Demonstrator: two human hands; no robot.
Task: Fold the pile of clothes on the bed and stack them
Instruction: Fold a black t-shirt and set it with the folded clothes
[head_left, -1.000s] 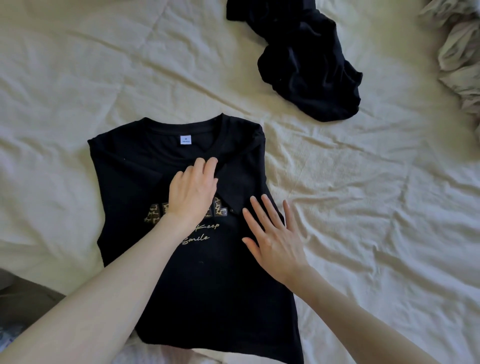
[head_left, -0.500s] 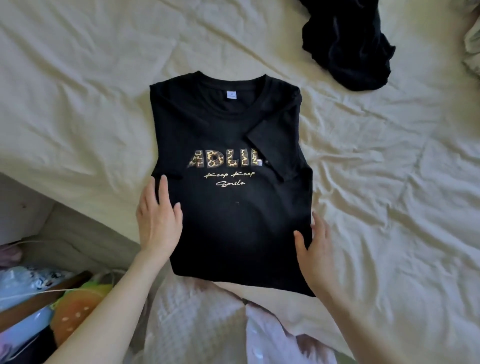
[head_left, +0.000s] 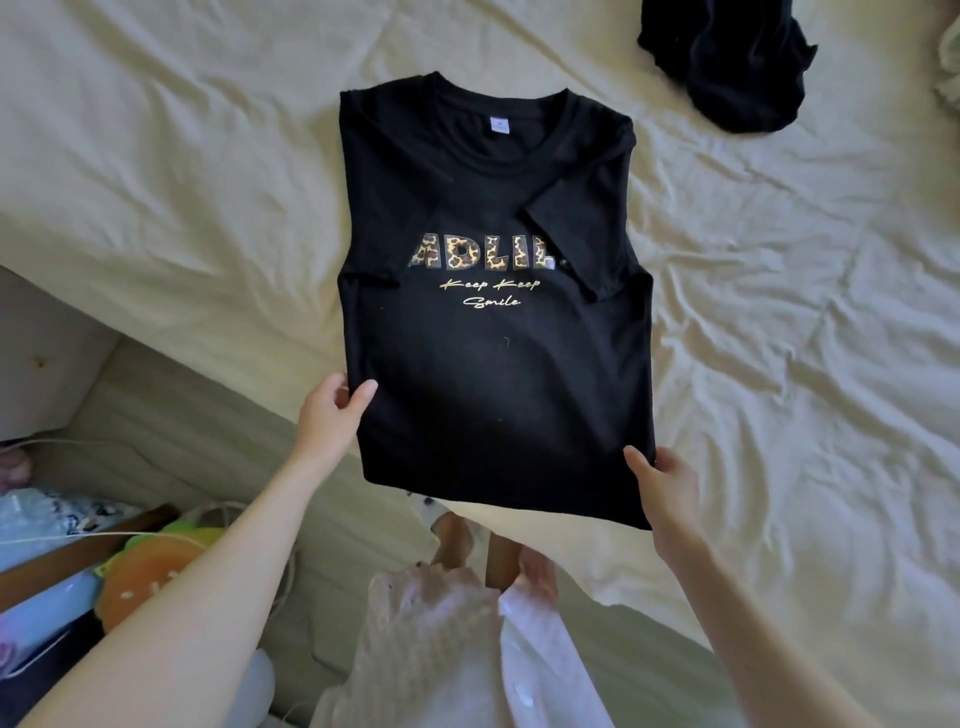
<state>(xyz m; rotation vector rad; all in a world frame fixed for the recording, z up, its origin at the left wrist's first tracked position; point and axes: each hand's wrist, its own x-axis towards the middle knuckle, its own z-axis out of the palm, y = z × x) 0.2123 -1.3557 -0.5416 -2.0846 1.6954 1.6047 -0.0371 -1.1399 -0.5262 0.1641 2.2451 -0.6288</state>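
- Since half a second ago, both hands have shifted from lying flat beside the shirt to gripping its lower corners; the hem now lifts off the bed edge.
- Head view: black cotton T-shirt (head_left: 493, 322) with leopard-print lettering and gold script lies face up on the cream wrinkled bedsheet (head_left: 805, 338), both sleeves folded inward, collar away from the person.
- Left hand (head_left: 332, 415) pinches the shirt's lower left edge, thumb on top of the fabric, fingers under.
- Right hand (head_left: 662, 488) holds the lower right corner, thumb on top, fingers hidden beneath the cloth.
- Crumpled black garment (head_left: 727, 62) sits on the sheet at upper right, well apart from the shirt.
- Pale clothing (head_left: 948, 67) shows at the right edge.
- Orange and green plush toy (head_left: 150, 566) lies beside the bed, lower left.
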